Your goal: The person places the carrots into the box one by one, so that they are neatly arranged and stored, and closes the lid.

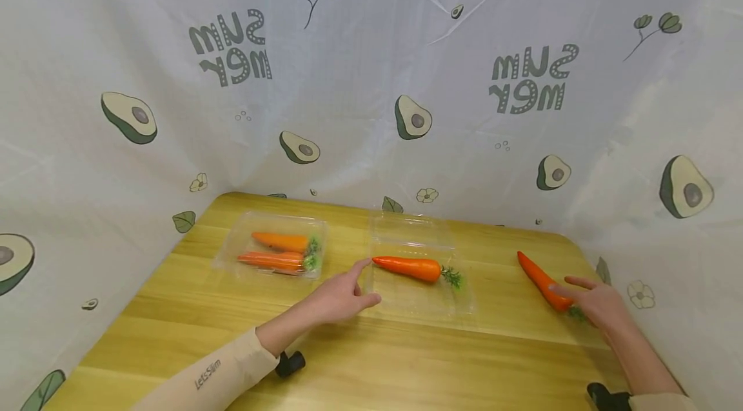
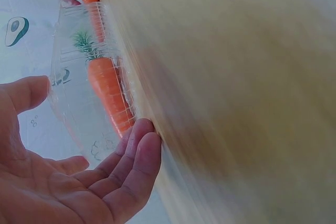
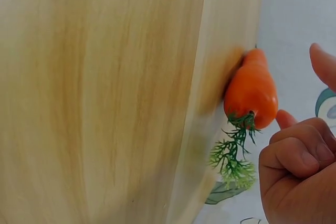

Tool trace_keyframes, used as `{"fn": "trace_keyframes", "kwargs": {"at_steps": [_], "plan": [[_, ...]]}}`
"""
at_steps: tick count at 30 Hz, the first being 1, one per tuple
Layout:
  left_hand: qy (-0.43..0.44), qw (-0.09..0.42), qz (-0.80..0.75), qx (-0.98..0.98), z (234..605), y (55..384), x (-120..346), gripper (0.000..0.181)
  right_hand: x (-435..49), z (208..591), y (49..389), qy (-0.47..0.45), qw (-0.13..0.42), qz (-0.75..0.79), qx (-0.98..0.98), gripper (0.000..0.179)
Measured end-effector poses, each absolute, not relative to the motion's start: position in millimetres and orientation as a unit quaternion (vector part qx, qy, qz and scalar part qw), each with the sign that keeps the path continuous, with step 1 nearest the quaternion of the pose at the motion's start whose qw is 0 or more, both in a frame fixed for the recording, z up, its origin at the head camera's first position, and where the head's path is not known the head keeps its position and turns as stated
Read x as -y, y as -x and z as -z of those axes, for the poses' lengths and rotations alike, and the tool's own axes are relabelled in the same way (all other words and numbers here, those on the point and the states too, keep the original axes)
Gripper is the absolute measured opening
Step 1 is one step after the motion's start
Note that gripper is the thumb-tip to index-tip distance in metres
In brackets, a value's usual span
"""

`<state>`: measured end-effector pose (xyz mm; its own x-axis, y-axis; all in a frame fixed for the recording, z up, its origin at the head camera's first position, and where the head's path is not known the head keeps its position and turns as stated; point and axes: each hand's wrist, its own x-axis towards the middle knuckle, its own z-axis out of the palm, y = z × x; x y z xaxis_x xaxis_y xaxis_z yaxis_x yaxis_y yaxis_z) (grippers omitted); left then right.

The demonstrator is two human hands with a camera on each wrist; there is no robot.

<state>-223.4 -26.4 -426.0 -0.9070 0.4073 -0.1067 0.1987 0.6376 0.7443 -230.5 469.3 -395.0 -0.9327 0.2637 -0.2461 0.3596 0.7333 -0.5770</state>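
Note:
An opened clear plastic box (image 1: 406, 302) lies on the table with one carrot (image 1: 409, 268) in it, its green top toward the right. My left hand (image 1: 339, 297) is at the box's left side, thumb and fingers spread apart; whether the fingertips touch the plastic I cannot tell. Farther right, another carrot (image 1: 542, 279) lies slanted on the wood. Over its leafy end reaches my right hand (image 1: 598, 304). In the right wrist view, the thumb and index finger stand apart near that carrot (image 3: 252, 90), other fingers are bent, and nothing is gripped.
A second clear box (image 1: 240, 233) on the left holds an upper carrot (image 1: 281, 241) and a lower carrot (image 1: 273, 260) under its plastic. The wooden table (image 1: 406, 366) ends at a white curtain (image 1: 360, 75) printed with avocados, which hangs behind and at both sides.

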Motion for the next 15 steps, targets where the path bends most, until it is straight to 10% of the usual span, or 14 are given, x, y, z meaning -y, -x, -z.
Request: {"fn": "trace_keyframes", "kwargs": {"at_steps": [15], "plan": [[-0.172, 0.125, -0.389, -0.896, 425.0, 224.1, 26.0, 0.083, -478.5, 405.3, 232.2, -0.148, 0.065, 0.330, -0.930, 0.090]]}}
